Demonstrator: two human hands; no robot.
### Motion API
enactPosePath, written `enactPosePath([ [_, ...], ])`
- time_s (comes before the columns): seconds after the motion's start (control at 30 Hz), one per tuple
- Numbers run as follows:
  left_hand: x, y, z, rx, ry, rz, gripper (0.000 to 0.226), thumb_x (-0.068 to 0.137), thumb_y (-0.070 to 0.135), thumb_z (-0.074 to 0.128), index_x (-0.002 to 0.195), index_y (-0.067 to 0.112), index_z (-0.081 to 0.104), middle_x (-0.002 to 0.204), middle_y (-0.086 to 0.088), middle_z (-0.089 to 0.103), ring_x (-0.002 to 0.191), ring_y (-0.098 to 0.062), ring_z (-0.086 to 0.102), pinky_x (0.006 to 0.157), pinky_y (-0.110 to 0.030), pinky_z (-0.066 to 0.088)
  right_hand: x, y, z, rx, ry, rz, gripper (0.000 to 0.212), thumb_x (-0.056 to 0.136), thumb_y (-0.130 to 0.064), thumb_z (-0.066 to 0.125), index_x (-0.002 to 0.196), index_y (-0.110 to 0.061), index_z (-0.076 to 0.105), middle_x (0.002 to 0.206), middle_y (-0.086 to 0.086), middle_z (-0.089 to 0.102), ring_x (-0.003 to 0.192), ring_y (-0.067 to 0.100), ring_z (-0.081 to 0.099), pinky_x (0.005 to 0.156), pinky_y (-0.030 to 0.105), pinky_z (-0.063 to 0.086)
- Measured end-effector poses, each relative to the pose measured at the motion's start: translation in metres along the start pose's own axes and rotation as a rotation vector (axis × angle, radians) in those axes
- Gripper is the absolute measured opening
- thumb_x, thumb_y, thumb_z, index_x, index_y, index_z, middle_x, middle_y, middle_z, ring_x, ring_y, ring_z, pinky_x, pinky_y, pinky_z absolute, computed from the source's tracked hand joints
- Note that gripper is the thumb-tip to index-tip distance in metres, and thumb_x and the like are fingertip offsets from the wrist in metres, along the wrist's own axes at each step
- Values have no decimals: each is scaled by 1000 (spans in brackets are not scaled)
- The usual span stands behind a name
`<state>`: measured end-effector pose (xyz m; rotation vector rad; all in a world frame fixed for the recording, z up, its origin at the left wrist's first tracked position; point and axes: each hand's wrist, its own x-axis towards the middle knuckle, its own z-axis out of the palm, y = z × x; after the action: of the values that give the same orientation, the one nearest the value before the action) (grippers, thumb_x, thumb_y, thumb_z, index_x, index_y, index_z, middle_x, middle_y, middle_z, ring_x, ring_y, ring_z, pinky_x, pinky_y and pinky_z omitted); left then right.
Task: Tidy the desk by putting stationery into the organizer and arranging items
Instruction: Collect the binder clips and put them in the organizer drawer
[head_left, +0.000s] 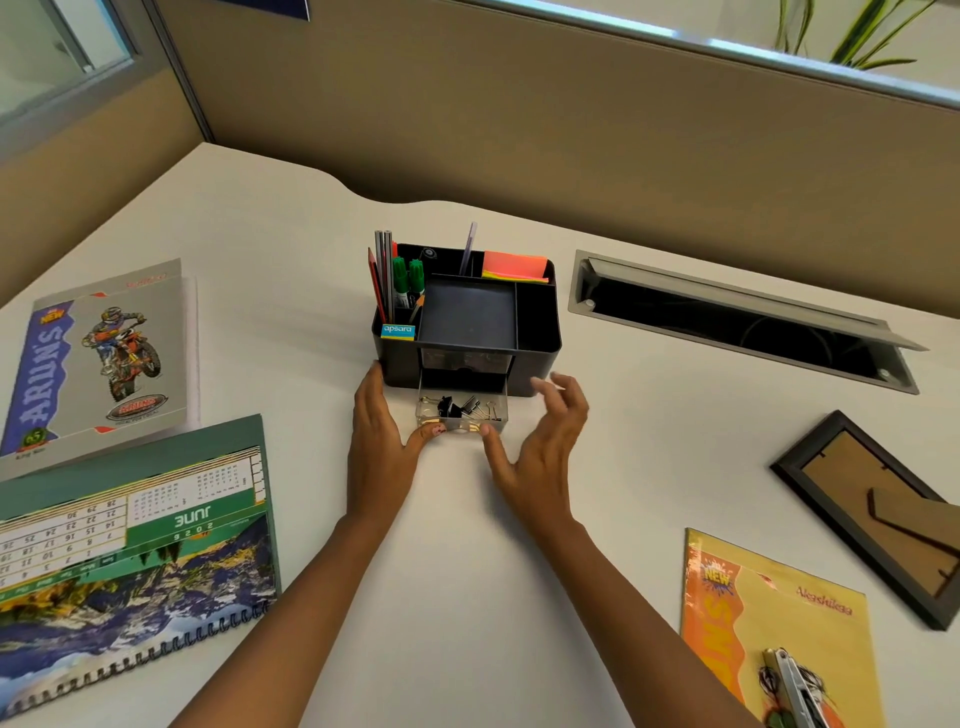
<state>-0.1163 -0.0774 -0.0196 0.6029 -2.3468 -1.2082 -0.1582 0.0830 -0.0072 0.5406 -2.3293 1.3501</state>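
Organizer (535, 364) sitting mid-desk (519, 571), toward the far edge. Its clear drawer (462, 427) is standing pulled out toward the near edge and carrying a loose heap of binder clips (457, 406). Left hand (376, 441) is lying flat, fingers straight along the organizer's left wall, thumb tip pressing the drawer front, gripping nothing. Right hand (545, 452) is hovering wide open, fingers spread and loosely curved, holding nothing, its thumb tip touching the same front. Judging that the 2 thumbs are lining up to push the drawer shut. Risks from here: the clips are piling unevenly with wire handles sticking up, so 1 could be catching under the housing and jamming the slide. Uneven thumb pressure could be skewing the drawer in its slot. The organizer looks light, and with only the left fingers bracing it, a hard push could be shoving it toward the far edge and rattling the green markers (408, 280). Calendar (130, 561) is lying at the near left edge and picture frame (878, 514) at the right edge, both waiting to be arranged.
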Motion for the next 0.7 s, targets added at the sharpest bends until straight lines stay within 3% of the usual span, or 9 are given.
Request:
enactPosePath([
  [0.13,4,-4,0,-23,-38,-29,97,73,31,77,148,19,15,152,-3,26,137,-21,31,104,-31,34,7,20,-5,140,-52,177,106,70,-25,84,146,-3,14,155,11,11,145,21,16,118,34,22],
  [0.23,8,-6,-1,-10,-24,-36,96,73,33,77,147,20,17,151,-3,31,135,-22,34,101,-32,37,18,29,-8,254,-205,262,118,68,-27,85,150,-13,1,158,1,11,145,14,19,118,30,22],
  [0.4,18,-4,1,41,59,-48,88,70,39,77,141,16,31,138,-3,44,123,-23,46,93,-34,45,33,36,-3,238,-279,281,119,67,-30,85,152,-18,2,156,-3,19,142,11,25,116,27,27],
  [0.57,27,-2,7,114,162,-68,80,70,53,70,133,13,40,127,-6,51,113,-24,52,89,-39,50,43,30,8,213,-158,222,110,70,-31,84,150,-24,10,155,-6,21,139,14,31,111,41,37],
  [0.7,32,-1,12,147,218,-83,72,71,50,73,125,11,45,120,-7,55,106,-25,54,87,-41,49,46,29,11,213,-76,174,101,73,-26,82,148,-30,16,148,-27,23,137,11,34,107,45,40],
])
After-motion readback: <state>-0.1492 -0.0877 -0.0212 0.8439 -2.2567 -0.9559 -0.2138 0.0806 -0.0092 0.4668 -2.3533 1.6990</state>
